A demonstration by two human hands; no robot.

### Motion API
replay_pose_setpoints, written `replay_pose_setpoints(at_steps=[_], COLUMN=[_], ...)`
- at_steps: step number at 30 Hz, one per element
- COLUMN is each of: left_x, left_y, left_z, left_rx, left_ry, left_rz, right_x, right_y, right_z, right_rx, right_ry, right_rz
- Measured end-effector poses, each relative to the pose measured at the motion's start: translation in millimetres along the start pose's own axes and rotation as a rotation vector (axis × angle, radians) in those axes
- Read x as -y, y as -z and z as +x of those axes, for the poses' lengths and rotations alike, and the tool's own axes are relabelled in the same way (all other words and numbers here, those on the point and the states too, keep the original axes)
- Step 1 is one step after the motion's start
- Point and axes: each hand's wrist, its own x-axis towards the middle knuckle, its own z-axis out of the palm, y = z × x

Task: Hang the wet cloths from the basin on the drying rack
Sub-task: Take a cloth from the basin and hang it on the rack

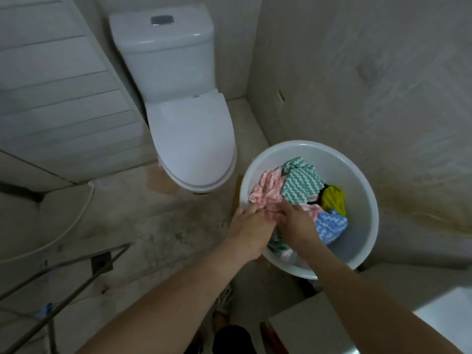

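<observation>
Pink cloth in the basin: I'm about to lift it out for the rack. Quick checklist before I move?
1. Grip: left hand and right hand both hold the pink cloth: ok.
2. Pink cloth free of the green cloth bunched against it: cannot tell.
3. Basin upright, other cloths inside it: ok.
4. Drying rack in view, lower left: ok.
5. Toilet out of the way to the rack: ok.
6. Cloth wrung out: cannot tell.
</observation>
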Motion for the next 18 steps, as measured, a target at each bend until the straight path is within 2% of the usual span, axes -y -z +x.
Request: replay_pose_setpoints(at_steps=[3,5,8,12,15,18], left_x=[-8.0,-9.5,-7.0,-2.3,-0.1,3.3], left_y=[-1.8,-3.9,-4.7,-7.0,-5.7,7.1], left_z=[15.2,22.4,26.0,28.7,32.2,29.5], left_rx=[0.119,0.133,0.019,-0.147,-0.243,-0.323], left_ry=[0.037,0.052,0.162,0.26,0.228,0.377], left_rz=[0.091,0.069,-0.062,-0.259,-0.688,-1.254], right_x=[-7.2,-13.0,-18.0,-15.3,-5.4,0.5], right_y=[1.4,7.2,21.3,42.6,58.5,69.5], right_z=[1.8,5.5,5.7,0.2,-2.3,-6.2], right_rx=[0.006,-0.031,-0.022,0.17,0.185,0.238], right_ry=[-0.096,-0.156,-0.229,-0.351,-0.42,-0.495], right_rz=[0.077,0.193,0.473,0.858,1.12,1.399])
